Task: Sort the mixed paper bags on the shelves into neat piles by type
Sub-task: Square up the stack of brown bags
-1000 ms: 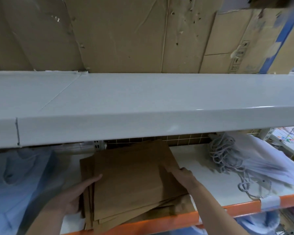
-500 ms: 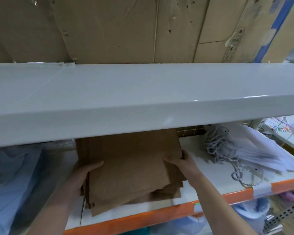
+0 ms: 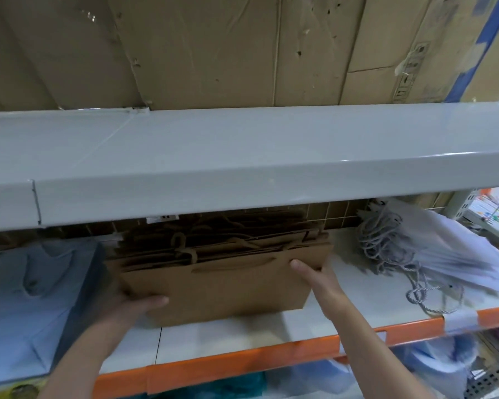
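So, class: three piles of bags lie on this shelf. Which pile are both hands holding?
The brown paper bags in the middle: the left hand and right hand grip their sides. The white bags with cord handles and the blue bags lie untouched.

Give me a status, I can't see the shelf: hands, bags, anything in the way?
Left hand and right hand grip the brown bag stack, one each side. White bags lie apart to the right. Nothing blocking.

A white shelf board (image 3: 242,338) with an orange front edge (image 3: 242,367) carries three groups: a stack of brown paper bags (image 3: 228,283) at the centre, white bags with rope handles (image 3: 444,254) to the right, and pale blue bags (image 3: 26,298) to the left.
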Available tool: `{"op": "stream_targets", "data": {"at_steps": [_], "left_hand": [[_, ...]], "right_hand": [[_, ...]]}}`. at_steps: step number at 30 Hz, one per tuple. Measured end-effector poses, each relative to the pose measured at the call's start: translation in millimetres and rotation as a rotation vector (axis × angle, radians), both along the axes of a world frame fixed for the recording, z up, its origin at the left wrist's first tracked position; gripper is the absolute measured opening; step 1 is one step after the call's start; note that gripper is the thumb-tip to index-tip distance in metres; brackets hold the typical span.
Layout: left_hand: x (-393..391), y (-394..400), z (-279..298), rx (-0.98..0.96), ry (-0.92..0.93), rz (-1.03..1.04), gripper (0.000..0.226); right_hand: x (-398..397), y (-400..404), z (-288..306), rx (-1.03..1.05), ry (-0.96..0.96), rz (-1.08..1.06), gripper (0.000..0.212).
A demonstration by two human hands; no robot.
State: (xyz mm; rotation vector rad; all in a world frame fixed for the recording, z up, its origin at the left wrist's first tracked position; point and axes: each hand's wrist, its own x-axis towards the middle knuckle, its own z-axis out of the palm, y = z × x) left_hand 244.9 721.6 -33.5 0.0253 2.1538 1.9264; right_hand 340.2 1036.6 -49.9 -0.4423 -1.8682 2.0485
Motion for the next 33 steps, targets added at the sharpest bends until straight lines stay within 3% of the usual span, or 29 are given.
{"op": "stream_targets", "data": {"at_steps": [2, 6, 8, 11, 14, 17, 19, 21, 24, 27, 30, 33], "left_hand": [[5.9, -0.4, 3.4, 0.026, -0.002, 0.012, 0.078], [3.5, 1.5, 13.7, 0.017, -0.038, 0.003, 0.131], [6.5, 6.4, 15.6, -0.041, -0.076, -0.055, 0.140], [18.3, 11.8, 8.3, -0.134, -0.167, -0.076, 0.131], [12.6, 9.2, 5.1, -0.097, -0.153, -0.041, 0.132], [10.0, 10.2, -0.3, -0.098, -0.182, -0.063, 0.095], [13.9, 11.2, -6.0, -0.158, -0.198, -0.085, 0.086], [8.4, 10.4, -11.4, -0.189, -0.188, -0.087, 0.090], [3.9, 8.9, -16.6, -0.247, -0.171, -0.109, 0.087], [5.4, 11.7, -15.6, -0.195, -0.116, -0.115, 0.084], [7.9, 16.1, -6.1, -0.155, -0.049, -0.086, 0.084], [4.7, 15.4, -2.8, -0.105, -0.053, -0.074, 0.101]], "right_hand": [[0.1, -4.6, 3.1, 0.006, 0.009, 0.011, 0.100], [-4.5, -4.0, 16.6, 0.059, 0.011, 0.024, 0.096], [-6.5, -2.7, 13.9, 0.067, -0.054, 0.071, 0.095], [-2.8, -4.4, 4.1, 0.078, -0.156, 0.119, 0.102], [-3.9, -2.7, 5.8, 0.056, -0.148, 0.075, 0.113], [-3.6, -3.9, -2.9, 0.050, -0.130, 0.068, 0.109], [0.2, -7.5, -15.4, 0.054, -0.145, 0.096, 0.098], [1.6, -7.3, -23.3, 0.053, -0.161, 0.113, 0.093], [-3.1, -2.6, -26.8, 0.062, -0.188, 0.117, 0.104], [-4.5, -4.6, -29.1, 0.070, -0.182, 0.108, 0.101], [-9.5, -4.6, -24.8, 0.054, -0.170, 0.033, 0.085], [-15.1, -5.5, -12.5, 0.080, -0.207, -0.005, 0.071]]}}
